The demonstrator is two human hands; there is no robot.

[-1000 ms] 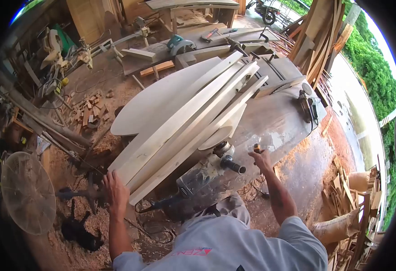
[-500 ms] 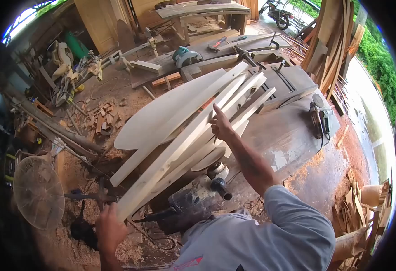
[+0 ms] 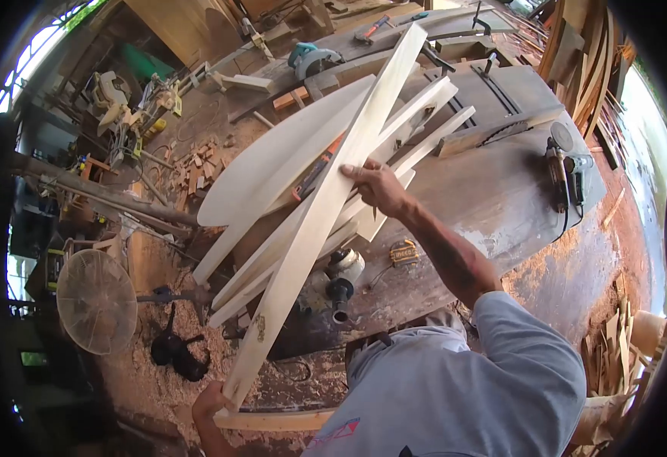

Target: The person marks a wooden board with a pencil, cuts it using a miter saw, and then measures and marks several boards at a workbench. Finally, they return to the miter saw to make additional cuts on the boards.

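A long pale wooden board (image 3: 307,236) slants across the view, raised above the pile on the workbench. My left hand (image 3: 210,402) is closed on its lower end. Farther up, my right hand (image 3: 379,186) grips its edge near the middle, thumb on the upper face; a thin pointed stick, perhaps a pencil, pokes out below that hand. Under the board lie several more pale boards (image 3: 432,141) and a wide curved panel (image 3: 272,152). An orange-and-black tool (image 3: 320,167) shows between them. The power tool (image 3: 341,278) is partly covered by the board.
A tape measure (image 3: 404,253) rests on the workbench (image 3: 493,175). An angle grinder (image 3: 560,175) stands near its right edge, a circular saw (image 3: 314,61) at the back. A round fan (image 3: 96,301) is at left, above sawdust on the floor.
The board has been lifted off the pile and swung steeper, its lower end coming toward my body. Both hands moved with it. The tape measure and the orange-and-black tool now show more.
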